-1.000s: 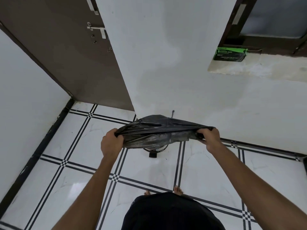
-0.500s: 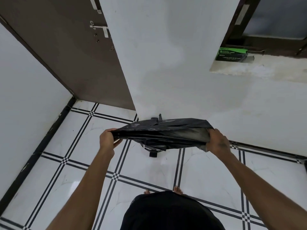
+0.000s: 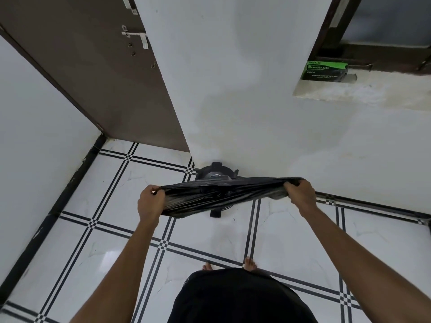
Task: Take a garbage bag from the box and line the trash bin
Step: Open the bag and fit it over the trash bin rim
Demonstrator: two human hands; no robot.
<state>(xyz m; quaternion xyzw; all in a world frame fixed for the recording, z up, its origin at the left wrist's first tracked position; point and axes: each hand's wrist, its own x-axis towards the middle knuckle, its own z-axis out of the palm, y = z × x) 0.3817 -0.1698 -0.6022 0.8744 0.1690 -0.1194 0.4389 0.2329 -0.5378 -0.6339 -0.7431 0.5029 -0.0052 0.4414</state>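
Garbage bag (image 3: 219,197): black, glossy thin plastic, pulled out sideways into a long creased band with taut folds running end to end; lower edge sags a little toward the left end. It hangs in the air above the trash bin (image 3: 215,172), covering most of it.

Trash bin: dark, round, on the tiled floor (image 3: 93,206) against the base of the white wall (image 3: 233,89); only its far rim and a small dark part at its near side show past the bag.

Left hand (image 3: 150,202): fingers curled tight round the left end of the bag, knuckles up, forearm reaching forward. Right hand (image 3: 300,194): fingers curled round the bunched right end, held slightly higher and farther out. Both arms extended, hands well apart.

Green box (image 3: 325,70) marked garbage bags sits on the window ledge (image 3: 373,92), upper right, well away from the bin. Brown door (image 3: 93,66) at left.
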